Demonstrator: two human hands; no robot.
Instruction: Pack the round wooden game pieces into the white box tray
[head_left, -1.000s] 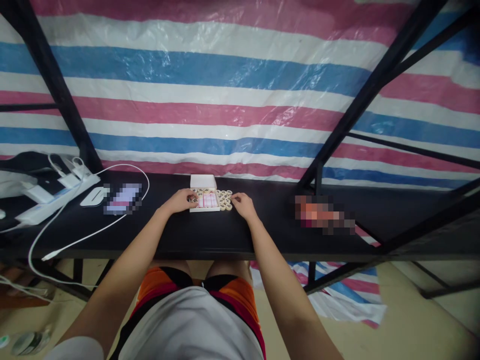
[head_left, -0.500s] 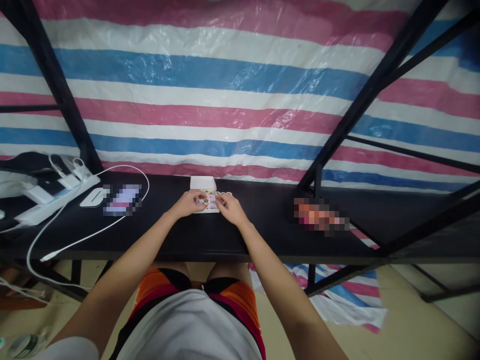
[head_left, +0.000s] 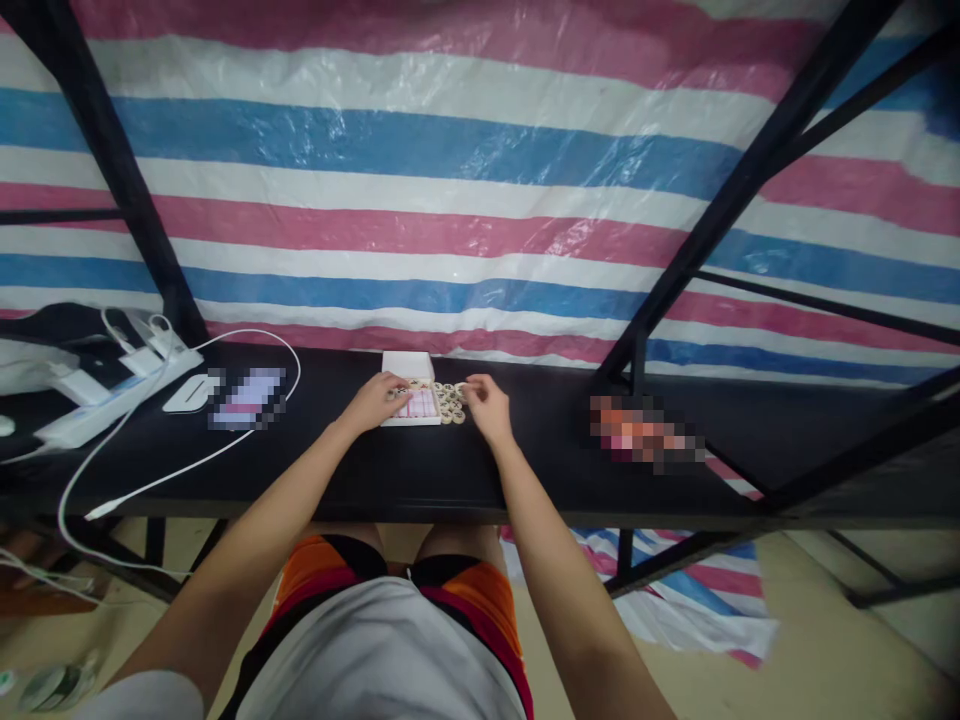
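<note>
The left hand (head_left: 377, 400) rested against a box (head_left: 412, 408) while the right hand (head_left: 489, 408) touched loose game pieces (head_left: 450, 402), both grips unclear, the pieces likely light, hard and best pinched edgewise.

tabletop (head_left: 420, 470) matt black, smooth; game pieces (head_left: 450, 400) pale wood-look discs; small box (head_left: 407, 364) white card; backdrop tarp (head_left: 450, 180) glossy woven plastic; frame bars (head_left: 675, 260) matt black metal
</note>
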